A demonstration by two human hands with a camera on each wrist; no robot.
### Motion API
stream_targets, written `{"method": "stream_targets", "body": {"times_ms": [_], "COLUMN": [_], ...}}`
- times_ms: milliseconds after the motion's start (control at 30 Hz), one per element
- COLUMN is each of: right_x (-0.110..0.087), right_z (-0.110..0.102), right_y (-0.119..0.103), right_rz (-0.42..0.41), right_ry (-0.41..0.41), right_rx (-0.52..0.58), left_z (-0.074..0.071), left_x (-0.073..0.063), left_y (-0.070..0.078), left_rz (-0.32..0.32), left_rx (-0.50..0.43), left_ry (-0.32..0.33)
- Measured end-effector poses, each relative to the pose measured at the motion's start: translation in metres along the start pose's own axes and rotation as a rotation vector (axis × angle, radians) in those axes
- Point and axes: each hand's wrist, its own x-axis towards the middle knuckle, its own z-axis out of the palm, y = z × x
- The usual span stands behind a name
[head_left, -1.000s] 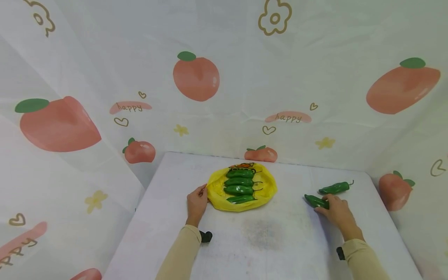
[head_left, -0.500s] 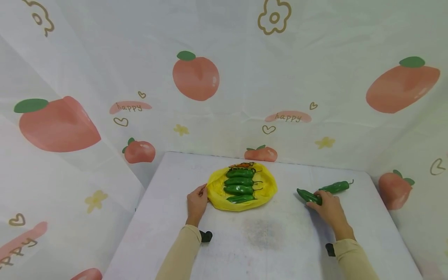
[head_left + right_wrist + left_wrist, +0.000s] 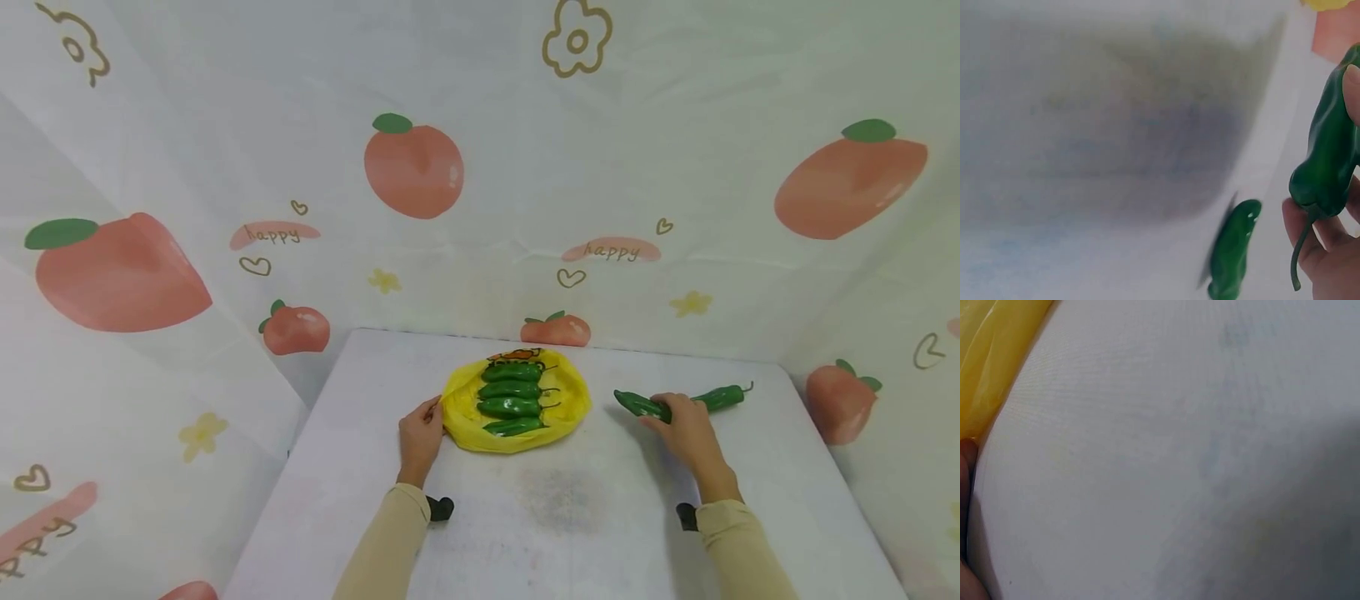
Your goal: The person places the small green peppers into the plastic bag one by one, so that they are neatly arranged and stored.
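A yellow plastic bag point(image 3: 459, 423) lies spread on the table, with several green peppers point(image 3: 510, 407) lined up in a column on it, stems to the right. My left hand point(image 3: 421, 435) pinches the bag's left edge; in the left wrist view only its fingertips show beside the yellow film point(image 3: 991, 359). With its thumb and fingers my right hand point(image 3: 686, 435) holds a green pepper point(image 3: 637, 404), lifted above the table, tip to the left. The right wrist view shows this held pepper point(image 3: 1325, 147) with its stem hanging down.
Another green pepper point(image 3: 722, 398) lies on the white table point(image 3: 525, 550) behind the right hand, partly covered by it. A fruit-print cloth point(image 3: 487, 275) hangs at the back and both sides, meeting the table's edges.
My right hand has moved left and a little away from me, carrying its pepper toward the bag. The left hand stays at the bag's edge. The view has shifted slightly.
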Motion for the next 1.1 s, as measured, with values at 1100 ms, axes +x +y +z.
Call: {"method": "stream_targets", "body": {"times_ms": [1100], "right_x": [0.015], "right_z": [-0.003], "right_y": [-0.048], "right_rz": [-0.067], "right_ry": [0.044], "right_rx": [0.005], "left_z": [-0.001], "left_x": [0.001], "left_y": [-0.001], "left_rz": [0.007], "left_rx": [-0.026], "left_ry": [-0.003]}}
